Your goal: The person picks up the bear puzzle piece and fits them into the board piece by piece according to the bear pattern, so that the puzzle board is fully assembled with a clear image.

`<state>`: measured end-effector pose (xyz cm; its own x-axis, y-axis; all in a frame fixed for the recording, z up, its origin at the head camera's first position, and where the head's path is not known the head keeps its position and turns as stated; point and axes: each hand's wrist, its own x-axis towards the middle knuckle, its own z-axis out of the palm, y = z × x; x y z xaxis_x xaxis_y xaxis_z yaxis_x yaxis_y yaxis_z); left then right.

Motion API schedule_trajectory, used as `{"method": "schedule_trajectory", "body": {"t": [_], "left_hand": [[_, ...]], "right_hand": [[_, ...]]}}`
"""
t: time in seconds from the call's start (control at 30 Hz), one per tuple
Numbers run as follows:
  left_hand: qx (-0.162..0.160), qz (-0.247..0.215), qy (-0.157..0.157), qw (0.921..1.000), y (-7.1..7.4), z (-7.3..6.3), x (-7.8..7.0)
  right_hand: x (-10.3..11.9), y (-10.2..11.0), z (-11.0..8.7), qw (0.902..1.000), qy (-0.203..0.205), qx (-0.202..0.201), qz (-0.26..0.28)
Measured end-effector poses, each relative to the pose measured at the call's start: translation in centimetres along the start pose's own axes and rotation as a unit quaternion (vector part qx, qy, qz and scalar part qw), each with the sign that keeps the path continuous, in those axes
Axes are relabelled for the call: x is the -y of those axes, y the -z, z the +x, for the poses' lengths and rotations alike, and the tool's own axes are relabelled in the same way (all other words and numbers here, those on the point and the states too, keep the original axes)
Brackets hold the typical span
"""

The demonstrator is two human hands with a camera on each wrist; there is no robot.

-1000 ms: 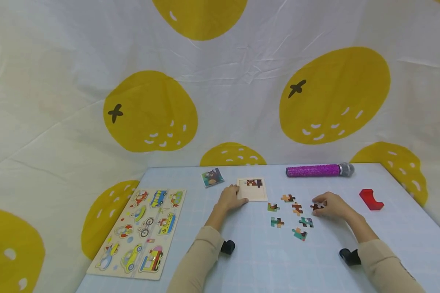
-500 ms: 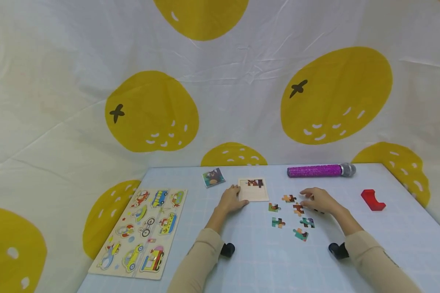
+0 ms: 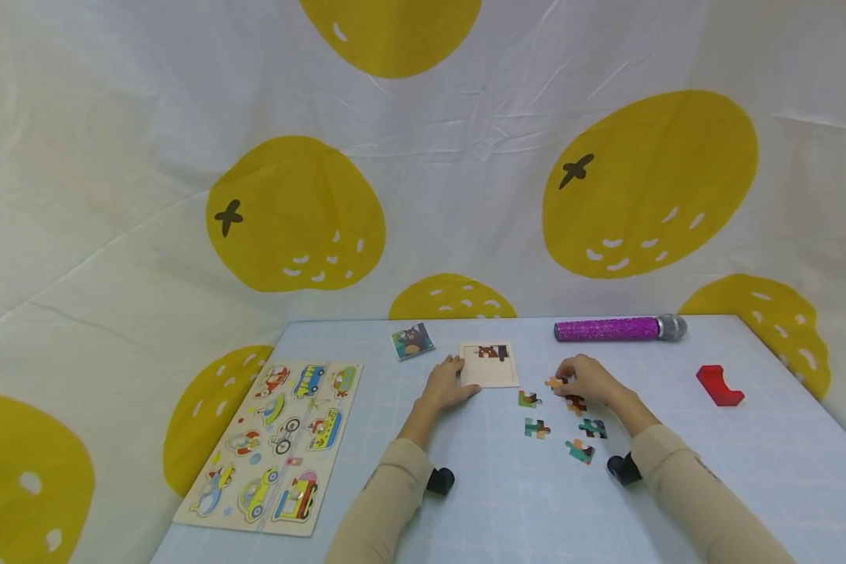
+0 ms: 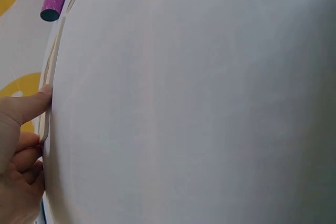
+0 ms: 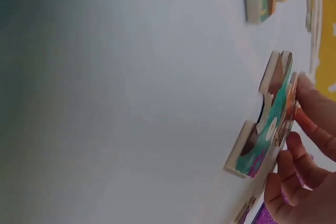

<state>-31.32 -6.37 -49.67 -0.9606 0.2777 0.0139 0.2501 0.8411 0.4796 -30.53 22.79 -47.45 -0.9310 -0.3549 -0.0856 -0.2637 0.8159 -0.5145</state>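
My left hand (image 3: 446, 385) holds the near left corner of a small square puzzle tray (image 3: 486, 376), thumb along the front edge and fingers at the side. Seen from the left wrist, the thumb and fingers close on the tray's edge (image 4: 51, 61). Bear-picture pieces (image 3: 492, 352) lie along the tray's far side. Right of the tray, my right hand (image 3: 592, 382) pinches an orange-and-brown jigsaw piece (image 3: 553, 383) low over the table, partly covered by the fingers. A brown piece (image 3: 576, 404) lies just under that hand. In the right wrist view a teal piece (image 5: 273, 119) stands before the fingertips.
Several loose pieces, among them a green one (image 3: 529, 399) and a teal one (image 3: 580, 451), lie nearer me. A bear picture card (image 3: 412, 341), a purple microphone (image 3: 606, 329) and a red block (image 3: 719, 385) lie around. A vehicle peg board (image 3: 275, 446) lies at left.
My right hand has moved left from the dark brown piece, over the middle pieces, to the orange-and-brown piece and now pinches it. The left hand stays at the tray.
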Motion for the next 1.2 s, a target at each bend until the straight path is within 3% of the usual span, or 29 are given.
{"method": "schedule_trajectory", "body": {"t": [0.13, 0.27, 0.33, 0.43, 0.5, 0.7, 0.93, 1.2], "left_hand": [[-0.003, -0.006, -0.002, 1.0, 0.1, -0.1, -0.1], [-0.004, -0.005, -0.001, 1.0, 0.0, -0.1, -0.1], [-0.004, -0.003, -0.002, 1.0, 0.0, 0.0, 0.0], [-0.009, 0.0, -0.007, 0.9999, 0.0, 0.1, 0.0], [-0.012, 0.001, -0.01, 0.9999, 0.0, 0.1, 0.1], [-0.013, 0.0, -0.012, 0.9998, 0.1, 0.1, 0.1], [-0.006, -0.004, -0.009, 0.9999, 0.1, 0.0, 0.1], [-0.005, -0.01, -0.007, 0.9999, 0.0, -0.1, 0.1]], "right_hand": [[0.2, 0.1, 0.2, 0.9996, -0.011, -0.015, 0.022], [0.4, 0.5, 0.5, 0.9942, 0.001, -0.072, 0.079], [0.7, 0.9, 0.5, 0.9842, 0.012, -0.096, 0.149], [1.4, 1.9, 0.5, 0.9596, 0.026, -0.12, 0.253], [2.0, 2.7, 0.5, 0.948, 0.037, -0.131, 0.288], [3.8, 4.2, 0.2, 0.9484, 0.078, -0.168, 0.258], [5.0, 4.2, 0.2, 0.9456, 0.118, -0.205, 0.223], [5.1, 3.9, 0.4, 0.9523, 0.107, -0.194, 0.21]]}}
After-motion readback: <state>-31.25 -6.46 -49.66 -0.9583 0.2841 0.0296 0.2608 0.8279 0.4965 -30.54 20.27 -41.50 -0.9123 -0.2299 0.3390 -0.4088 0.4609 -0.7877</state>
